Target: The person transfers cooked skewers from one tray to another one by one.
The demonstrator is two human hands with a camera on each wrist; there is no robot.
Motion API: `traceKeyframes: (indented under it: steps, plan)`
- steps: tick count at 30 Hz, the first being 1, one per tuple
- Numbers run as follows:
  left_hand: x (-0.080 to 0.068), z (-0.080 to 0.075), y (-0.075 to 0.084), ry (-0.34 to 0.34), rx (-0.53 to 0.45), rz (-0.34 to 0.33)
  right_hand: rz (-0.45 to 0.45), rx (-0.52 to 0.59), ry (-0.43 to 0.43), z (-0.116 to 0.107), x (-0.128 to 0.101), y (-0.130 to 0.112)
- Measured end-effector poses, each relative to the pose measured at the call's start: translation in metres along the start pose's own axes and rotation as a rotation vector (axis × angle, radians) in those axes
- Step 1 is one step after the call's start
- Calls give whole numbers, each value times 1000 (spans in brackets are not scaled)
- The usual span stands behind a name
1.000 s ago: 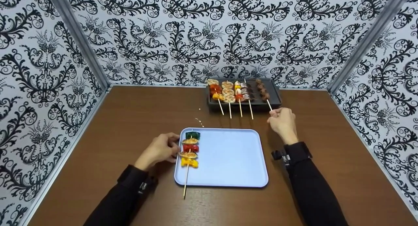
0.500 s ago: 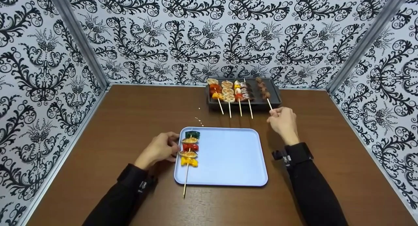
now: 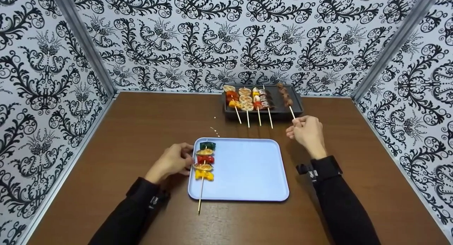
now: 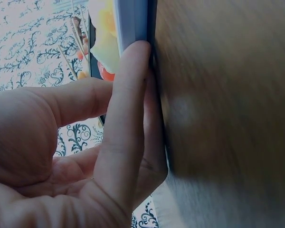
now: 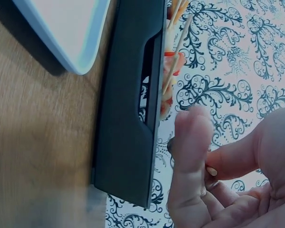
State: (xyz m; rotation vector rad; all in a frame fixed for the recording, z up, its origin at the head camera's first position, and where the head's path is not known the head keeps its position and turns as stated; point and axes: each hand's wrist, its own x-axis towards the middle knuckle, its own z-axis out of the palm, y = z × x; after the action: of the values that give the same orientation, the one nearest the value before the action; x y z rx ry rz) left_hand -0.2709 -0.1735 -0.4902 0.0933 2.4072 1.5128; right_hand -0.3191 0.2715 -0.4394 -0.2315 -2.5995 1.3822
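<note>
My right hand (image 3: pixel 308 131) pinches the stick end of a brown meat skewer (image 3: pixel 286 96) between thumb and fingers. The skewer's meat lies over the right part of the dark grill pan (image 3: pixel 299 107); only the stick's tip (image 5: pixel 211 171) shows in the right wrist view. At the left rim of a pale blue tray (image 3: pixel 247 170), my left hand (image 3: pixel 175 160) rests on the table, a finger (image 4: pixel 128 90) touching the outer rim. A vegetable skewer (image 3: pixel 205 160) with green, red and yellow pieces lies along the tray's left side, its stick overhanging the front rim.
Several more skewers (image 3: pixel 246 100) lie side by side in the left and middle of the pan, sticks jutting over its front edge. Small pale marks (image 3: pixel 214 131) dot the brown table (image 3: pixel 155 117) behind the tray. Patterned walls (image 3: pixel 226 43) enclose the back and sides.
The meat skewer is slightly more slanted, its stick end a little further right. My right hand's lower fingers have spread out more to the left. The left hand stays at the tray rim.
</note>
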Motion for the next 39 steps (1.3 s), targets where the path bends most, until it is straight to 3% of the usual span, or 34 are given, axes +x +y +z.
traceKeyframes:
  steps: [7, 27, 39]
  plan:
    - [-1, 0, 0, 3, 6, 5, -43, 93, -47, -2, -12, -4]
    - [-1, -1, 0, 2, 15, -29, -114, 141, -185, -5, -61, -20]
    - [-1, 0, -1, -15, -29, 28, -164, 157, -233, 4, -81, -28]
